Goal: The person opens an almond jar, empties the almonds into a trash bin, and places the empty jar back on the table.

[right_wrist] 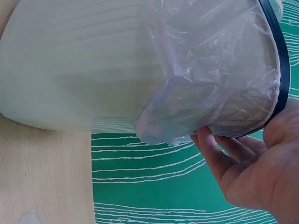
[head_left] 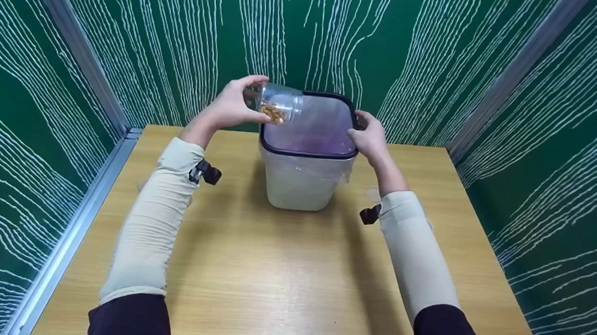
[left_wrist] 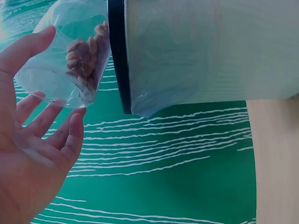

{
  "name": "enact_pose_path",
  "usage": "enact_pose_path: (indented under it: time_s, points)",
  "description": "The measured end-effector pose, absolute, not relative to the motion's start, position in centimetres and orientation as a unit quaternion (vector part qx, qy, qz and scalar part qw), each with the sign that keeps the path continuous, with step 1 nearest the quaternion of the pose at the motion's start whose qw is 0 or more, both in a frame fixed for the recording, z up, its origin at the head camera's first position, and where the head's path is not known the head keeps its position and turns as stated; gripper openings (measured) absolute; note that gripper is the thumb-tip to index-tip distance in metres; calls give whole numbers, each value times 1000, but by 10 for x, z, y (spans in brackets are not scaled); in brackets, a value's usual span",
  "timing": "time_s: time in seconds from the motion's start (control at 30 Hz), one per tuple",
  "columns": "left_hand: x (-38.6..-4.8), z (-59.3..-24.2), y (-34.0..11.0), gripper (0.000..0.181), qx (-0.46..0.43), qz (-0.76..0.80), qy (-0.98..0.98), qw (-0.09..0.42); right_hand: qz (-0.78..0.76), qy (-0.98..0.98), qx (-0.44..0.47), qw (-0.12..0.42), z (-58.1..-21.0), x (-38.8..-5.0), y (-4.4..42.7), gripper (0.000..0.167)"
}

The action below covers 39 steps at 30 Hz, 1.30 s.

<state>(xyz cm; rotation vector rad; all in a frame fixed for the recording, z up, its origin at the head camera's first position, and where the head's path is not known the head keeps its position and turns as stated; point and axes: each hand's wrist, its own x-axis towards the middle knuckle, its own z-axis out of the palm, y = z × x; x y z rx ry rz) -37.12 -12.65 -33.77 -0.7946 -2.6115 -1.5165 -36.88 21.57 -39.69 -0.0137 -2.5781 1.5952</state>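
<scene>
My left hand [head_left: 233, 103] grips a clear plastic jar [head_left: 280, 97] by its base end and holds it tipped on its side, mouth toward the bin. Brown nuts [left_wrist: 86, 58] lie along the lower side of the jar, almonds by their look. Beneath the jar's mouth is the left rim of a white trash bin [head_left: 300, 185] with a black rim and a thin plastic liner [right_wrist: 205, 70] folded over its edge. At the bin's right side my right hand [head_left: 370, 135] holds the rim, thumb over the top and fingers outside against the liner.
The bin stands near the back edge of a wooden table [head_left: 272, 278]. A green wall [head_left: 325, 41] with white wavy lines rises close behind it. On the table by the right wrist lies a clear round lid-like disc [right_wrist: 32, 218].
</scene>
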Motion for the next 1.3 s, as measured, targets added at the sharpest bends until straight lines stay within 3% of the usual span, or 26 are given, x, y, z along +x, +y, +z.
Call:
enact_pose_path:
  time_s: [0.23,1.3]
  points:
    - [-368,-336,-123,82,-249,-472,-845,28,528,-848,-12,50,-397,-368,215,58]
    - [-364,-330,-119,86,-254,-437,-862,18,537,-842,-29,37,-398,-367,214,57]
